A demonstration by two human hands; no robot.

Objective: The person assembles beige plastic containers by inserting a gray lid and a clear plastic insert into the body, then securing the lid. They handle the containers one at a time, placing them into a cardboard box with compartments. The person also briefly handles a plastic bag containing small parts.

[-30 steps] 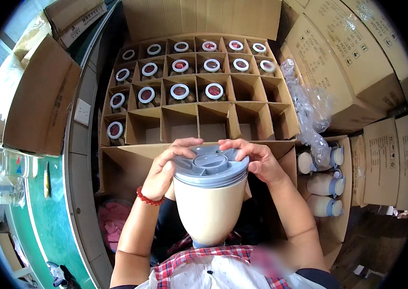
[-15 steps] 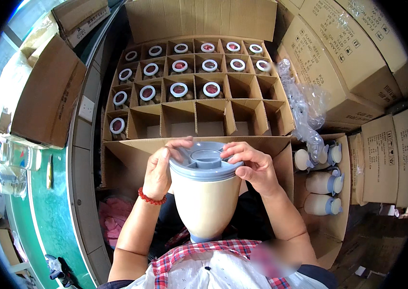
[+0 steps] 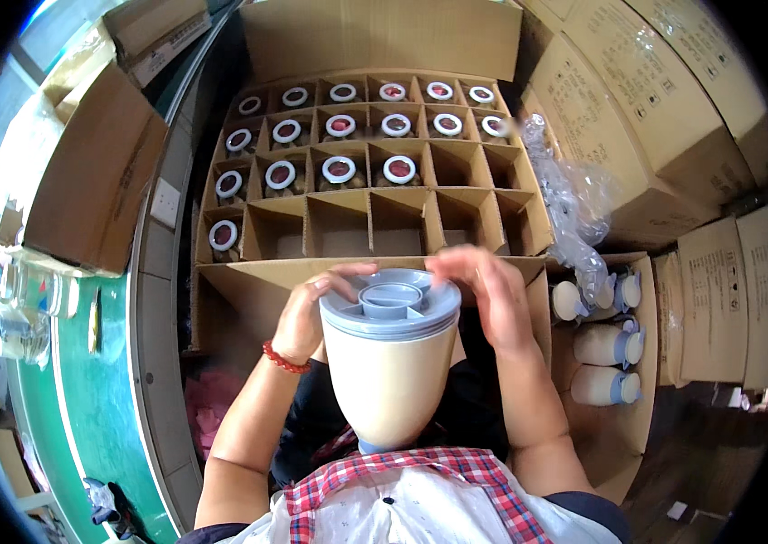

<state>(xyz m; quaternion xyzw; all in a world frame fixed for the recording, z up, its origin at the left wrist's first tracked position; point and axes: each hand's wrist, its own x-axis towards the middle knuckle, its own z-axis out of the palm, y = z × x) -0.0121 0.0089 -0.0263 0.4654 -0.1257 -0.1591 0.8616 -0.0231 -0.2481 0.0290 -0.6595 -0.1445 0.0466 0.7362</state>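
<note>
A cream flask body [image 3: 390,385] stands between my legs, wide end up, tapering to a blue-grey part at my lap. On its wide end sits a round blue-grey cap [image 3: 390,304] with a ribbed rim and a raised disc in the middle. My left hand [image 3: 311,306], above a red bead bracelet, grips the cap's left edge with its fingers curled over the top. My right hand [image 3: 490,295] hovers at the cap's right side, fingers stretched out and slightly blurred, holding nothing. Whether its fingertips touch the rim I cannot tell.
Ahead stands a carton with cardboard dividers [image 3: 339,201]; several white-rimmed jar-like pieces [image 3: 339,170] fill many cells. On the right, an open box [image 3: 615,444] holds several cream flasks [image 3: 597,384] beside crumpled plastic [image 3: 574,204]. Stacked cartons [image 3: 602,118] rise beyond. A green table [image 3: 103,399] runs along the left.
My right hand has come off the cap's right rim, moving up and outward with its fingers straightened. My left hand stays at the left edge. The flask has barely shifted.
</note>
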